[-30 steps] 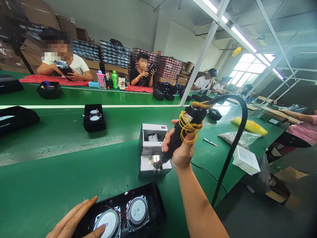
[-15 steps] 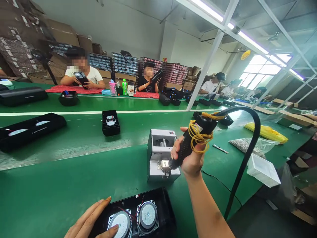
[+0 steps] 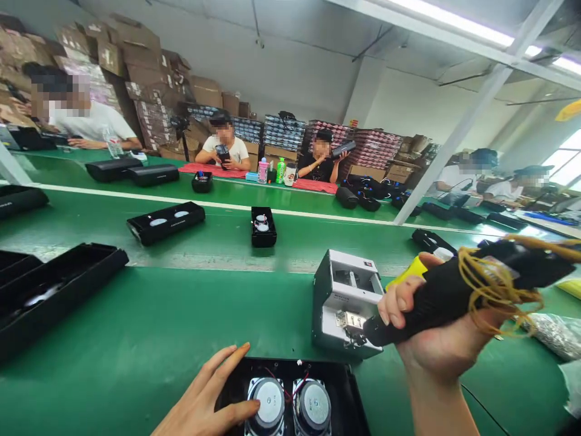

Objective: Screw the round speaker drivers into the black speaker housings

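Note:
In my right hand (image 3: 436,345) is a black electric screwdriver (image 3: 445,297), wrapped with yellow bands or cord. It leans over, nearly level, with its tip at the metal outlet of a grey-white screw feeder (image 3: 324,309); the exact contact is hidden. My left hand (image 3: 204,399) rests with spread fingers at the left end of an open black speaker housing (image 3: 347,393). Its thumb touches the left round speaker driver (image 3: 269,409). Beside that sits the right driver (image 3: 315,406), with thin red and black wires between them. The housing's lower part is cut off by the frame.
A black housing (image 3: 68,297) lies at left on the green bench (image 3: 181,321). More housings (image 3: 167,223) stand further back. Behind the feeder is a yellow container (image 3: 406,272); a bag of small metal parts (image 3: 556,333) lies at right. Several co-workers sit across the bench.
The view has swung left, so the bench things appear further right. The screwdriver now lies closer to level, its tip still by the feeder outlet. My left hand stays on the housing.

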Demonstrator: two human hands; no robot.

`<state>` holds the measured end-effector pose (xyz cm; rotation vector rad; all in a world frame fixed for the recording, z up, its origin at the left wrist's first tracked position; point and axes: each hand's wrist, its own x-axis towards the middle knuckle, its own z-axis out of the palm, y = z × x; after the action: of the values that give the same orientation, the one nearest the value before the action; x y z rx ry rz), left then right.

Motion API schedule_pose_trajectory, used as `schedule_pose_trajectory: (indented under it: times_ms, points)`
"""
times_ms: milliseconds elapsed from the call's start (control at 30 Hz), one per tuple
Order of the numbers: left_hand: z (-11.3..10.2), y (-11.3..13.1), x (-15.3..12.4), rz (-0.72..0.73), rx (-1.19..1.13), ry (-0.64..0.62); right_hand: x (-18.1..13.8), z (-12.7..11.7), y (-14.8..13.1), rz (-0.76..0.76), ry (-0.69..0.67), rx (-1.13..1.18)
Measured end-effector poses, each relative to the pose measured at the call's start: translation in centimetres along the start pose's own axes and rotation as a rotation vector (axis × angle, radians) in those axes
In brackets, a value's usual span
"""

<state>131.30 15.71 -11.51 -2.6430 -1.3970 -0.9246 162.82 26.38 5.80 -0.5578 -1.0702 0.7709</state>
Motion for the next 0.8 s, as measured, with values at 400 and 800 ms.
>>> schedule_pose_trajectory:
  times_ms: [400, 800]
  points:
    - [-2.3, 0.7, 0.2, 0.009, -0.136, -0.102, -5.4, 10.8, 2.9, 0.238, -0.299, 0.312]
    - [-2.4, 0.2, 0.3, -0.003, -0.199, -0.199, -8.9, 11.2, 7.9, 0.356, -0.419, 0.23]
